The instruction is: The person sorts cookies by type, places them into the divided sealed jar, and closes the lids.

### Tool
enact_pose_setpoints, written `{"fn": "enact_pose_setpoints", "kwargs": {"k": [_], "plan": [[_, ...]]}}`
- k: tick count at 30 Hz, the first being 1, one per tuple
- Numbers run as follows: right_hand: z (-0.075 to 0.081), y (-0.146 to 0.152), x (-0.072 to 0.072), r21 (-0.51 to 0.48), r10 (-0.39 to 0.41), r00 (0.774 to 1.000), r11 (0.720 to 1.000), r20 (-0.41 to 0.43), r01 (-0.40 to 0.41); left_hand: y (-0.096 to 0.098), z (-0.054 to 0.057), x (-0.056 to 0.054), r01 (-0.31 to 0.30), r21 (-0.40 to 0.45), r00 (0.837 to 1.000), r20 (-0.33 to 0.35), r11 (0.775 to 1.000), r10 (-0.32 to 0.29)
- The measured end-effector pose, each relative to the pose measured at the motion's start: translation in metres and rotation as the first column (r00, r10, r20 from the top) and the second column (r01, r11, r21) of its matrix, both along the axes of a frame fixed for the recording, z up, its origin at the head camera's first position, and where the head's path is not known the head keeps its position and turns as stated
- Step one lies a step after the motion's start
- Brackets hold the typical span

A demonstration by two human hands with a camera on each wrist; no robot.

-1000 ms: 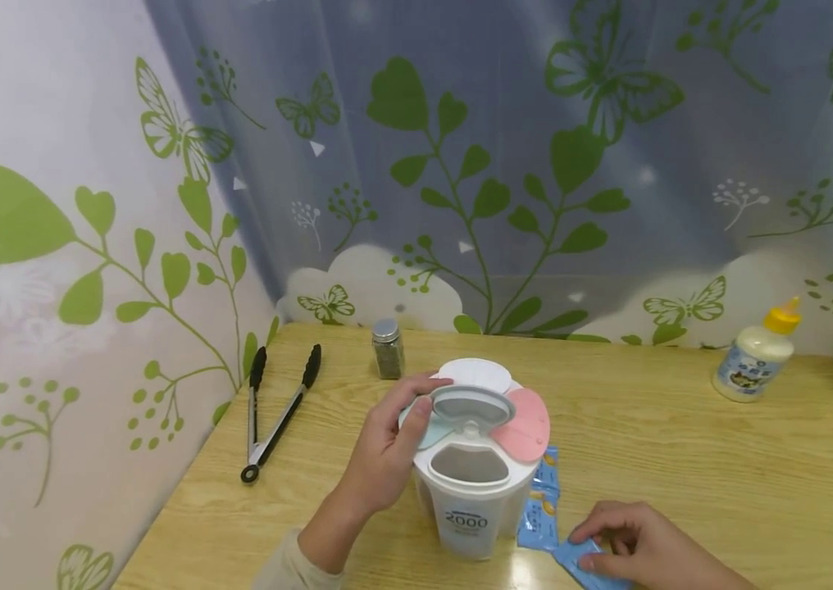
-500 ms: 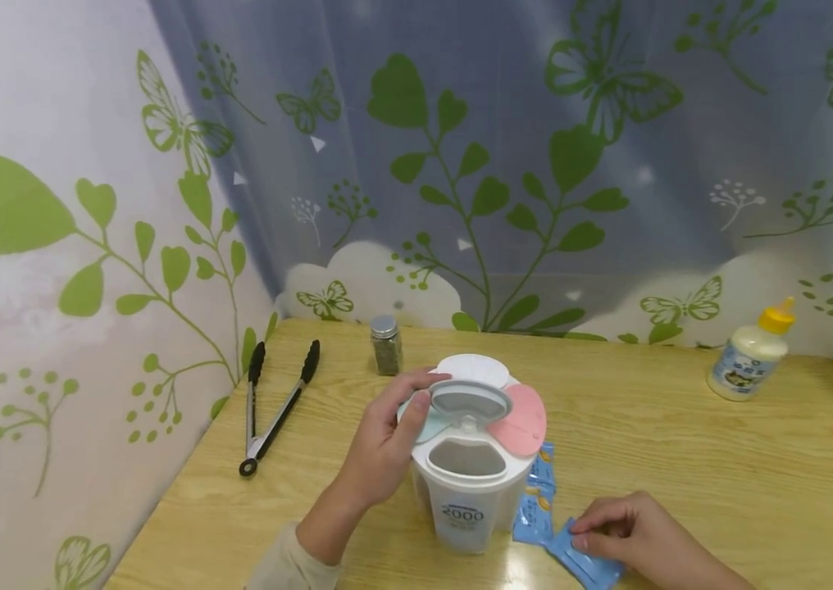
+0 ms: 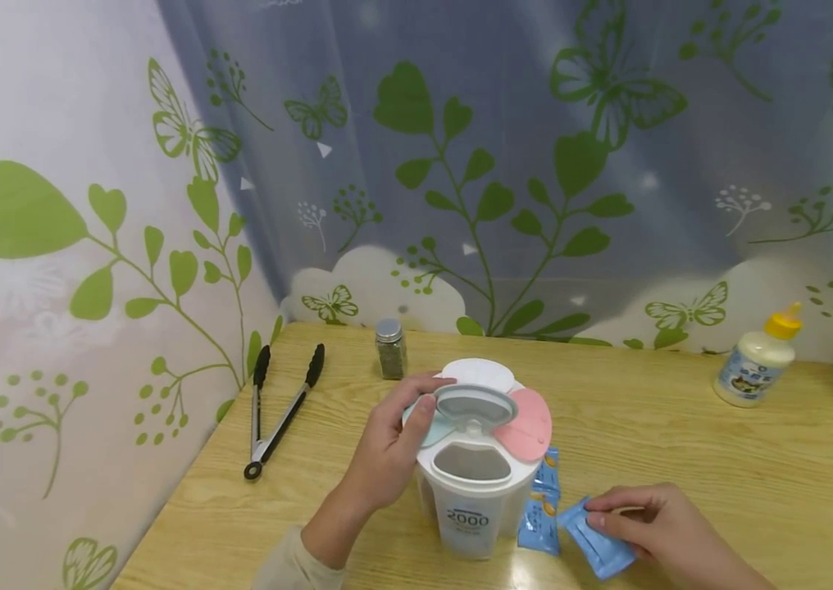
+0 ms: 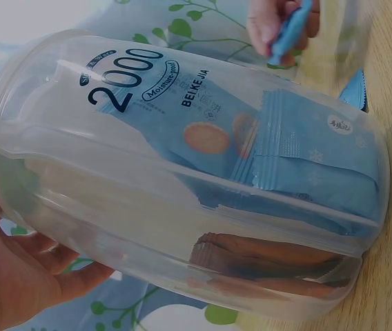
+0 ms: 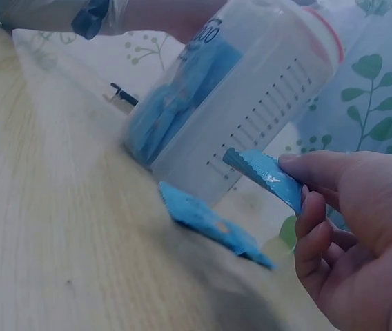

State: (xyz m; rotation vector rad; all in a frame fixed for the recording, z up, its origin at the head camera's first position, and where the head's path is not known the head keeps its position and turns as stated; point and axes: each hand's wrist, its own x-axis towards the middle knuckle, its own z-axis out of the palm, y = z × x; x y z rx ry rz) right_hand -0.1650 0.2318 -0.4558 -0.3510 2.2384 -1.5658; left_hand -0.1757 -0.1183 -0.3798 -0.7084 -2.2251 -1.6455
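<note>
A clear divided storage canister (image 3: 468, 516) marked "2000" stands on the table in the head view. Its front grey flap (image 3: 477, 406) is raised over a compartment opening. My left hand (image 3: 387, 447) grips the canister at the left of its lid, thumb on top. Through the wall, the left wrist view shows blue snack packets (image 4: 313, 152) in one compartment and brown packets (image 4: 272, 258) in another. My right hand (image 3: 656, 520) pinches a blue snack packet (image 3: 597, 537) between thumb and fingers, right of the canister. More blue packets (image 3: 539, 520) lie on the table beside the canister.
Black-tipped tongs (image 3: 276, 430) lie spread at the left. A small spice jar (image 3: 390, 351) with a metal cap stands behind the canister. At the back right is a squeeze bottle (image 3: 752, 365) with a yellow nozzle. A patterned curtain (image 3: 505, 164) hangs behind the table (image 3: 682, 434).
My right hand has lifted the pinched blue packet and moved slightly right, away from the packets by the canister. The left hand keeps its grip on the canister.
</note>
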Motion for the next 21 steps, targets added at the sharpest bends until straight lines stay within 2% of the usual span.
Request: {"fn": "enact_pose_setpoints", "kwargs": {"k": [4, 11, 15, 19, 21], "plan": [[0.014, 0.002, 0.004, -0.014, -0.034, 0.999, 0.999, -0.014, 0.033, 0.001, -0.001, 0.000, -0.003, 0.001, 1.000, 0.010, 1.000, 0.003], [0.043, -0.002, 0.012, 0.031, -0.162, 0.987, 0.986, -0.018, 0.163, 0.001, 0.000, 0.001, 0.000, 0.000, 1.000, 0.015, 1.000, 0.000], [0.052, -0.004, 0.014, -0.026, -0.192, 0.977, 0.981, -0.089, 0.190, 0.000, 0.000, 0.000, 0.003, -0.002, 1.000, 0.008, 1.000, -0.003], [0.061, -0.004, 0.014, -0.123, -0.181, 0.967, 0.979, -0.180, 0.160, 0.000, -0.001, -0.001, 0.000, -0.008, 1.000, -0.002, 1.000, 0.000], [0.066, -0.006, 0.014, -0.171, -0.181, 0.966, 0.974, -0.184, 0.150, 0.000, -0.001, -0.001, -0.001, -0.005, 1.000, 0.004, 1.000, 0.001]]}}
